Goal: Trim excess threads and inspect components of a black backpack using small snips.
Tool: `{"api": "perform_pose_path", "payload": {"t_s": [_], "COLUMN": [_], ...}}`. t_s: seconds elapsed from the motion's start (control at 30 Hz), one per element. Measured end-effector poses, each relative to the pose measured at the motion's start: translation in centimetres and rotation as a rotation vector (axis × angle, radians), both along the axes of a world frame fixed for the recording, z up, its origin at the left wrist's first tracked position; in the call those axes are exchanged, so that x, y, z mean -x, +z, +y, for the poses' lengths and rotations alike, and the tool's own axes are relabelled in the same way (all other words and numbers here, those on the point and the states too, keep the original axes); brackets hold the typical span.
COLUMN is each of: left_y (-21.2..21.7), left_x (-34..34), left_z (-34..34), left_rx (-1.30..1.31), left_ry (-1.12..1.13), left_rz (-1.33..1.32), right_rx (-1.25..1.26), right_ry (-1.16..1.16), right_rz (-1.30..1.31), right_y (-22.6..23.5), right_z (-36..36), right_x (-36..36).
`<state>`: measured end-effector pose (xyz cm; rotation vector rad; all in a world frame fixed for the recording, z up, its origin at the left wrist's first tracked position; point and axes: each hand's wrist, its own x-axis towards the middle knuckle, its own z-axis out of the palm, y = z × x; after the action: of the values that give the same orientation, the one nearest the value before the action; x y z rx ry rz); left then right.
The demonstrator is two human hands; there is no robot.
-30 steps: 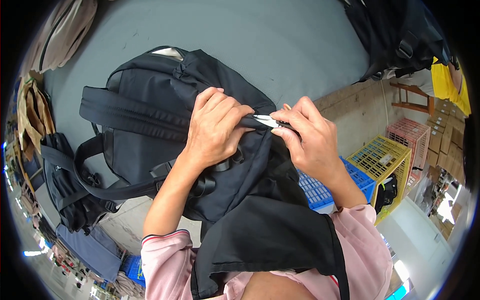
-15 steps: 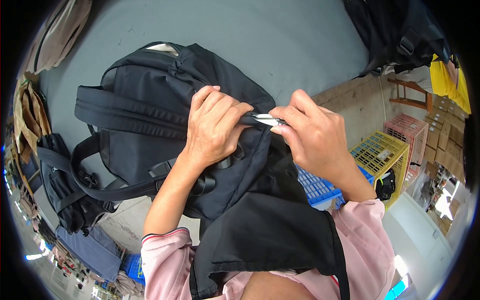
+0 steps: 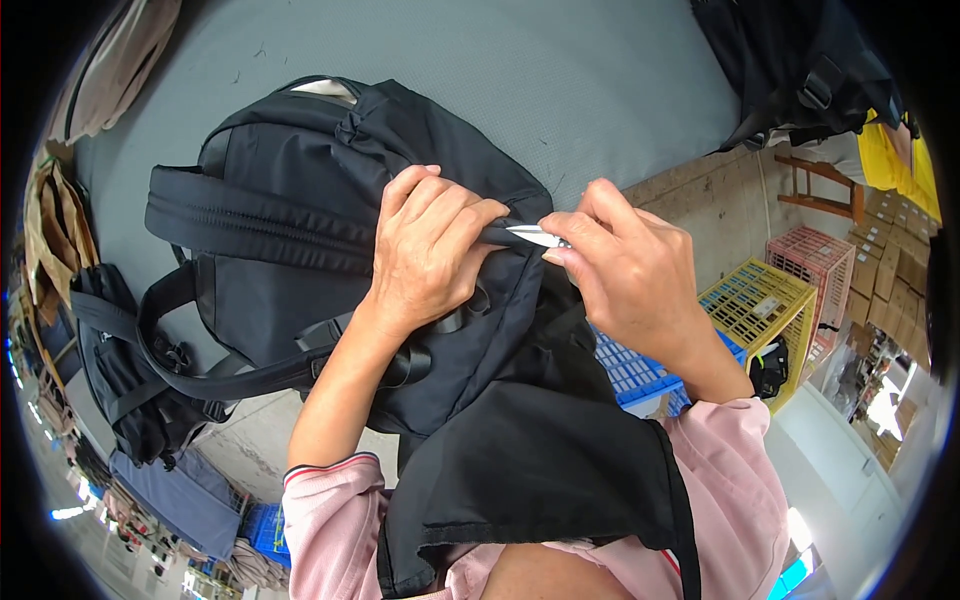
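Note:
A black backpack (image 3: pixel 280 170) lies across the grey table, its straps toward the left. My left hand (image 3: pixel 430 250) is closed on a fold of its fabric near the right-hand seam, pinching it between thumb and fingers. My right hand (image 3: pixel 630 270) grips small thread snips (image 3: pixel 530 236) between thumb and fingers. Their pointed silvery blades reach left to the pinched fabric edge; whether they touch it I cannot tell. The handle is mostly hidden inside my right fingers.
Another black bag (image 3: pixel 130 370) hangs at the table's left edge, and one more (image 3: pixel 800 70) lies at the far right. Right of the grey table (image 3: pixel 560 80) stand blue (image 3: pixel 640 370), yellow (image 3: pixel 760 310) and pink (image 3: pixel 815 265) crates, a wooden stool (image 3: pixel 825 195) and stacked cartons (image 3: pixel 885 260).
The snips' blades look closer together and have tilted slightly. The backpack has shifted a little to the left; both hands stay almost in place.

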<state>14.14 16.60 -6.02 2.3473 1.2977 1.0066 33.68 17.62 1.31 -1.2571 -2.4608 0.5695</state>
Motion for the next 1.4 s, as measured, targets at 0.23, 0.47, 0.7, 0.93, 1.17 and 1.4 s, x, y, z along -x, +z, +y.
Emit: {"api": "perform_pose_path", "payload": {"t_s": [0.23,0.47,0.7,0.93,1.17,1.4], "left_y": [0.6,0.8,3.9,2.4,2.3,5.4], "left_x": [0.1,0.4,2.8,4.7,3.3,1.5], "left_z": [0.1,0.0,-2.3,-8.6,-8.4,-10.0], "left_rx": [0.036,0.069,-0.141,0.268,0.513,0.599], "left_ry": [-0.021,-0.029,0.343,0.791,0.755,0.564], "left_rz": [-0.031,-0.021,-0.171,-0.823,-0.175,-1.096], "right_rx": [0.183,0.149,0.38,0.278,0.714,0.453], "right_ry": [-0.263,-0.216,-0.423,-0.188,-0.01,0.062], "right_rz": [0.379,0.235,0.776,0.721,0.835,0.791], "right_y": [-2.3,-1.8,-5.9,-0.6,0.3,-0.7], "right_z": [-0.5,-1.3,0.5,-1.0,-1.7,-2.1], "right_x": [-0.6,-0.2,-0.6,1.1,5.1,6.2]}}
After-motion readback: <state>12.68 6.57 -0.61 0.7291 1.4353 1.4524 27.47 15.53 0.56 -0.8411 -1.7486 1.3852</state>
